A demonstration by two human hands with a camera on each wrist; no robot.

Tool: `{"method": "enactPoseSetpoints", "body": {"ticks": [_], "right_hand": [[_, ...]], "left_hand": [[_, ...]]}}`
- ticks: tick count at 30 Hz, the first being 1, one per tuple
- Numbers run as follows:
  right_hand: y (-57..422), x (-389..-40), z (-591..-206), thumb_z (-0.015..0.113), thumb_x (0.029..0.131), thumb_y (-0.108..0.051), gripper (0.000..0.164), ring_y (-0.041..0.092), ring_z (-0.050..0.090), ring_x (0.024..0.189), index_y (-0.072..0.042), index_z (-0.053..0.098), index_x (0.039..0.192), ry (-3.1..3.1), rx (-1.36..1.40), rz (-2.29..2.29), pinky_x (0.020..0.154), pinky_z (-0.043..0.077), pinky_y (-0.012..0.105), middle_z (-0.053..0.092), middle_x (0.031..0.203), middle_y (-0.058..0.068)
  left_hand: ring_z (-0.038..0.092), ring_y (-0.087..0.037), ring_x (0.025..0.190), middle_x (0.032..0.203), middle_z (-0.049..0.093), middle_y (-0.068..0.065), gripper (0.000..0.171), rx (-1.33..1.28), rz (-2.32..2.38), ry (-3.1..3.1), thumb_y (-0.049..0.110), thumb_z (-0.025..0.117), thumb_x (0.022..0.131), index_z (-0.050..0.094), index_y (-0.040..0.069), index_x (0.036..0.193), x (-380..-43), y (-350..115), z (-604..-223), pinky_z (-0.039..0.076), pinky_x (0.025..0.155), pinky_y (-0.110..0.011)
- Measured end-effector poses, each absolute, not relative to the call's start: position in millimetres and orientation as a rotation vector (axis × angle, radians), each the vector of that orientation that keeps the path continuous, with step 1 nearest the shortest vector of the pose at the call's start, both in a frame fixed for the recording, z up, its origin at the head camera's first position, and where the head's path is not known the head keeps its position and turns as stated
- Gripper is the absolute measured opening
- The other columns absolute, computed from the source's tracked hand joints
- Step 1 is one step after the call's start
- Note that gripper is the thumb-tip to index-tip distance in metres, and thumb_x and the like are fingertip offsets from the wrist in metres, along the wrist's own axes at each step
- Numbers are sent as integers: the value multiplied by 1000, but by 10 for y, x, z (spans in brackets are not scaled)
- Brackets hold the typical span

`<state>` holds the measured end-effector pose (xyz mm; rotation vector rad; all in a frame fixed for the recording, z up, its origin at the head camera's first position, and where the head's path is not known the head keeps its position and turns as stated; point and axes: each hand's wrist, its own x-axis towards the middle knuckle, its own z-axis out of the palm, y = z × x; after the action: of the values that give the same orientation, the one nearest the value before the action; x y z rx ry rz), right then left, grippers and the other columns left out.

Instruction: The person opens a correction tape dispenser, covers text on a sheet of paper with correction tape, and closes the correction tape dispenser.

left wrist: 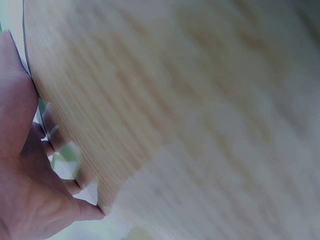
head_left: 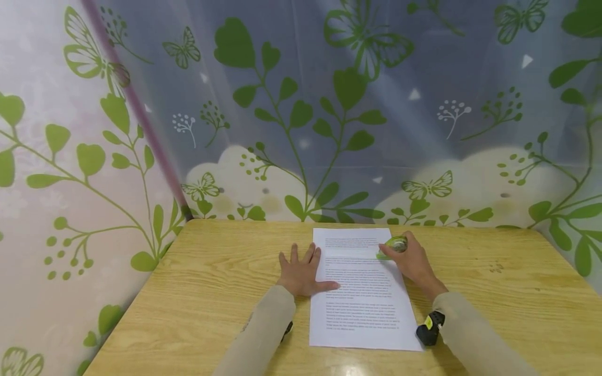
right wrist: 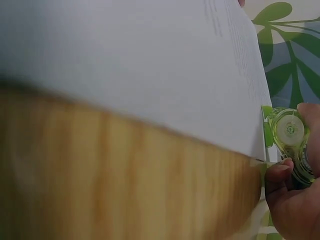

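A printed sheet of paper (head_left: 357,324) lies on the wooden table. My left hand (head_left: 301,274) rests with its fingers spread at the sheet's left edge, the thumb over the print and the other fingers mostly on the wood. In the left wrist view, the left hand (left wrist: 35,190) shows only at the left side. My right hand (head_left: 416,263) holds a green, see-through correction tape (head_left: 397,243) at the sheet's upper right edge. In the right wrist view, thumb and fingers grip the correction tape (right wrist: 291,131), its round reel visible and its green tip close over the paper.
The wooden table (head_left: 211,292) extends to both sides of the sheet. Behind it hangs a curtain (head_left: 301,177) with green leaves and butterflies. A black wrist device (head_left: 429,329) sits by the right sleeve, near the sheet's lower right corner.
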<state>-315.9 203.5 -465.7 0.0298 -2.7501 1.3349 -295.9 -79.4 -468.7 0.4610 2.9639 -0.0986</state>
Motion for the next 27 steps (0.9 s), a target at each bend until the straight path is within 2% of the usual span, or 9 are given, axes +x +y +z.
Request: {"method": "enactPoseSetpoints", "body": {"ticks": [5, 14, 27], "right_hand": [[2074, -3153, -4640, 65, 89, -46, 56, 23, 49, 71, -1, 39, 108, -2746, 35, 1338, 61, 39, 34, 54, 88, 13], [2144, -3161, -4661, 64, 89, -46, 54, 22, 42, 66, -2, 36, 100, -2739, 34, 1337, 59, 35, 34, 45, 81, 11], [2175, -3148, -4681, 65, 88, -48, 56, 21, 38, 62, -3, 34, 97, -2704, 29, 1355, 57, 34, 34, 39, 76, 9]], "left_hand": [[11, -45, 140, 159, 9, 1, 107, 462, -100, 2960, 88, 31, 74, 13, 21, 155, -2952, -800, -4671, 16, 102, -68], [12, -44, 140, 159, 10, 2, 108, 471, -95, 2969, 89, 30, 74, 14, 20, 155, -2953, -800, -4672, 17, 102, -68], [13, -44, 140, 159, 11, 1, 107, 477, -105, 2965, 89, 30, 74, 15, 20, 155, -2947, -799, -4653, 18, 102, -68]]}}
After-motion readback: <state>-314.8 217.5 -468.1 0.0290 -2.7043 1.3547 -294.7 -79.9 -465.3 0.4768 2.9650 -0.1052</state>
